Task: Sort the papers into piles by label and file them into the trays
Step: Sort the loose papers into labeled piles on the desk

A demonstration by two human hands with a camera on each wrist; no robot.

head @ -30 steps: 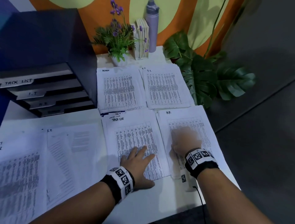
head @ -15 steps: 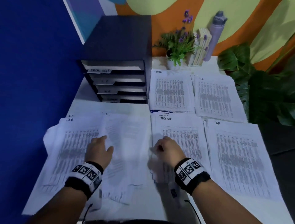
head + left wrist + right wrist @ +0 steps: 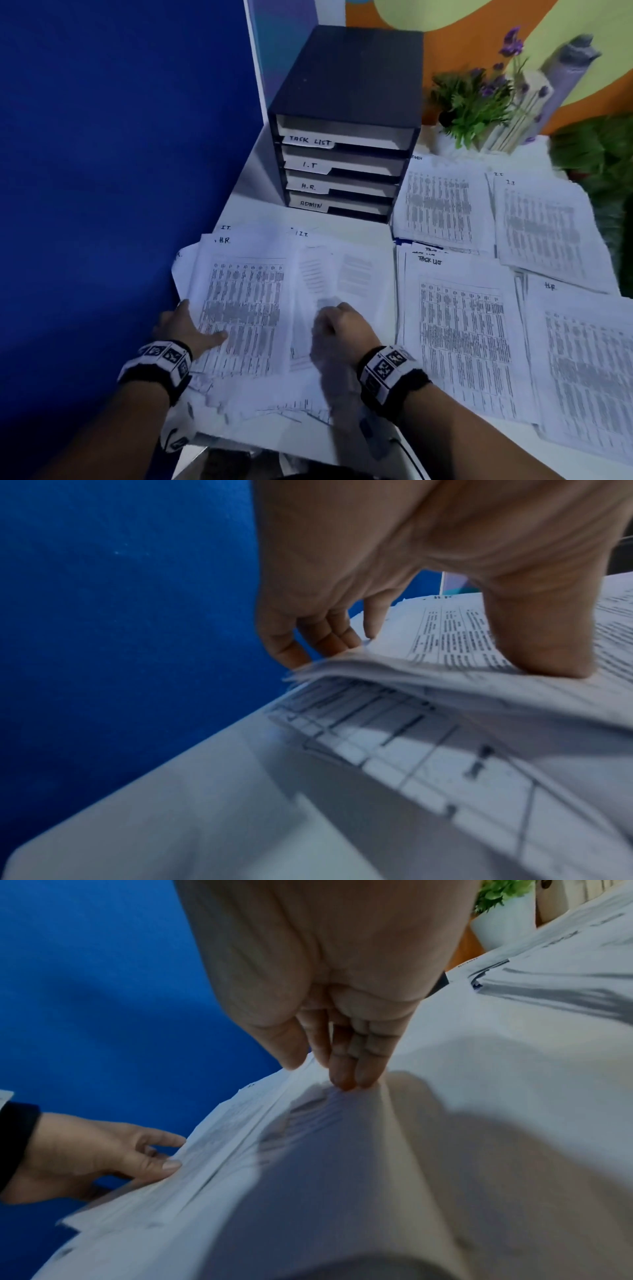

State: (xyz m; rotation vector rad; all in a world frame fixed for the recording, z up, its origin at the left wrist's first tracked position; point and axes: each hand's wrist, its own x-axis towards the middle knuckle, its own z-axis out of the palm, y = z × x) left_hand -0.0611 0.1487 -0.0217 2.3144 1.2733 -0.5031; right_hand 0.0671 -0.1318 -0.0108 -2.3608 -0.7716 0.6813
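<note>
An unsorted stack of papers [image 3: 246, 308] lies at the near left, with a sheet marked H.R. on top. My left hand [image 3: 191, 325] grips its left edge: fingers [image 3: 318, 639] curl under several sheets and the thumb [image 3: 548, 647] presses on top. My right hand [image 3: 329, 315] pinches a loose sheet [image 3: 352, 274] of that stack between thumb and fingers [image 3: 356, 1064], raising a fold. Sorted piles lie to the right: ADMIN [image 3: 442, 202], I.T. [image 3: 544, 226], TASK LIST [image 3: 459, 335], H.R. [image 3: 589, 359]. The dark tray cabinet [image 3: 346, 85] stands behind, its trays labelled TASK LIST, I.T., H.R., ADMIN.
A blue partition [image 3: 120, 171] runs close along the desk's left edge. A potted plant [image 3: 472, 99], books and a grey bottle [image 3: 565, 78] stand at the back right. Big green leaves [image 3: 596, 154] border the far right. White desk [image 3: 342, 226] shows before the cabinet.
The view swung left. My left hand left the TASK LIST pile and took the unsorted stack's left edge. My right hand left the H.R. pile and pinched a sheet of that stack.
</note>
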